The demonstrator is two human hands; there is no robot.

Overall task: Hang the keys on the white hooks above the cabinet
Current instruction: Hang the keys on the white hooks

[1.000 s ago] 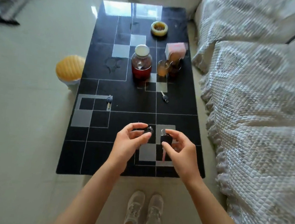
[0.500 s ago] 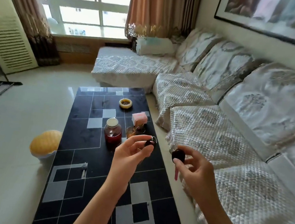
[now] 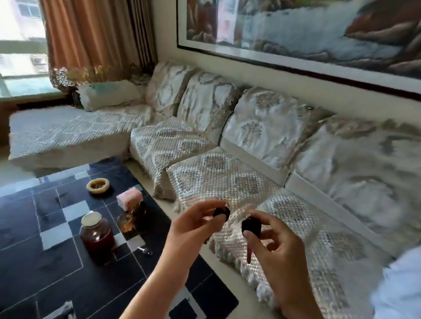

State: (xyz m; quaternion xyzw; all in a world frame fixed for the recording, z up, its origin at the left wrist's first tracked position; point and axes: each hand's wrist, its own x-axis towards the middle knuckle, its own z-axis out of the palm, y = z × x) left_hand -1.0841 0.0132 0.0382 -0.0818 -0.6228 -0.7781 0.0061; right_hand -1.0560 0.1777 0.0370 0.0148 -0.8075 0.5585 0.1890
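My left hand (image 3: 191, 226) is raised at chest height and pinches a black-headed key (image 3: 221, 212) between thumb and fingers. My right hand (image 3: 276, 250) holds a second black-headed key (image 3: 251, 227), whose blade hangs down below the fingers. The two hands are close together in front of the sofa. Another key (image 3: 147, 251) lies on the black tiled coffee table (image 3: 42, 266), near the jar. No white hooks or cabinet appear in the view.
On the table stand a jar of dark red liquid (image 3: 96, 238), two small glasses (image 3: 126, 222), a pink box (image 3: 130, 197) and a round yellow dish (image 3: 97, 186). A long patterned sofa (image 3: 256, 164) fills the right side; a framed painting (image 3: 324, 28) hangs above it.
The view has swung up and to the right, from the table top to the sofa and wall. Both hands lifted off the table, each carrying its key, and stayed close together.
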